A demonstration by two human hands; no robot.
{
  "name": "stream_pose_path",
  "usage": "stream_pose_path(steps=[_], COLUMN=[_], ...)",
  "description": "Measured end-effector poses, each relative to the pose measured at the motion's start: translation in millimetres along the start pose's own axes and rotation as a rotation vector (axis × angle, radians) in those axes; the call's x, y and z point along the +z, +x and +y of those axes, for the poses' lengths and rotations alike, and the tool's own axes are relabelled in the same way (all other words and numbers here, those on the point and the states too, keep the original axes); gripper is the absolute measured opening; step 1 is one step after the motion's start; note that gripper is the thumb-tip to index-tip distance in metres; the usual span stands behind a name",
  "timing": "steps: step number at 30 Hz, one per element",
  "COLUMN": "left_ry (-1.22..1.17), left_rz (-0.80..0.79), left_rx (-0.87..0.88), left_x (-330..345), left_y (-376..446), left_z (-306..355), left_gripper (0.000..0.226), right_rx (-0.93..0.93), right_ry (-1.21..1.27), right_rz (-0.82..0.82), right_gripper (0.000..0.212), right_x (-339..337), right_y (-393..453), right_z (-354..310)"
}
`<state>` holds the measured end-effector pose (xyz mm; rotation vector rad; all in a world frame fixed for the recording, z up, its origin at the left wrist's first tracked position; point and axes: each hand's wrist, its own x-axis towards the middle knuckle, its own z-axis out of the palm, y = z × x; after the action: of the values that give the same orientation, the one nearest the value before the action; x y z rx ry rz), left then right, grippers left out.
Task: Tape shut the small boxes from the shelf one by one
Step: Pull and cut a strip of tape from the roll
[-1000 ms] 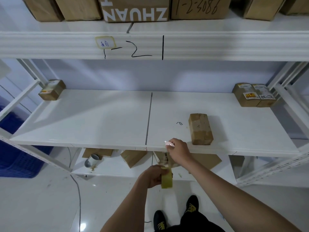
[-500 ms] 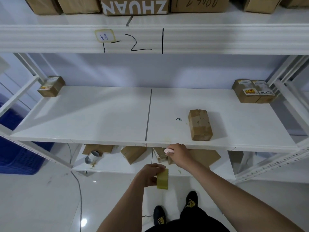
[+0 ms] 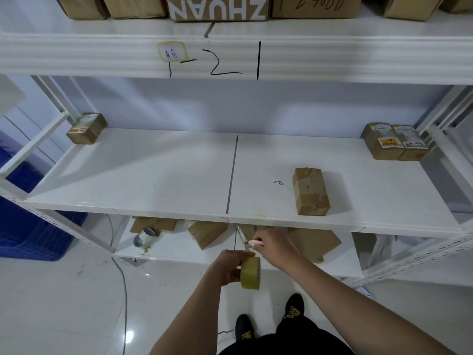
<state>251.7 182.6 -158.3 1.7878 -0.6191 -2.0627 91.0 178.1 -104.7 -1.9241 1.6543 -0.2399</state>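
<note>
The left hand grips a roll of tape below the front edge of the shelf. The right hand is curled around a small pink-handled tool, probably a cutter, touching the strip drawn up from the roll. The nearest small box lies on the shelf close to its front edge, up and to the right of both hands, its long axis running front to back. The right hand is nearer to it.
</note>
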Motion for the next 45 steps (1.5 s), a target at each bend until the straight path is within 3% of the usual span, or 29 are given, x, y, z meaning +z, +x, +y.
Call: stream_pose_path(steps=[17, 26, 37, 42, 45], left_ry=[-0.006, 0.001, 0.019, 0.26, 0.556], left_rz=[-0.015, 0.003, 0.017, 0.107, 0.217], left_rx=[-0.009, -0.027, -0.028, 0.058, 0.115], left_x=[9.8, 8.3, 1.7, -8.1, -12.6], left_y=[-4.1, -1.6, 0.4, 7.3, 13.4], left_z=[-0.7, -0.4, 1.0, 14.3, 16.7], left_gripper=[0.022, 0.033, 0.037, 0.036, 0.037], right_rx=[-0.033, -0.048, 0.072, 0.14, 0.161], right_ry=[-0.115, -0.165, -0.267, -0.255, -0.232], right_rz=[-0.06, -0.04, -0.109, -0.096, -0.079], right_gripper=[0.021, 0.016, 0.004, 0.005, 0.005], right_x=[9.9, 8.6, 5.8, 2.2, 0.2], right_y=[0.9, 0.7, -2.4, -3.1, 0.3], right_z=[-0.4, 19.8, 47.3, 56.2, 55.6])
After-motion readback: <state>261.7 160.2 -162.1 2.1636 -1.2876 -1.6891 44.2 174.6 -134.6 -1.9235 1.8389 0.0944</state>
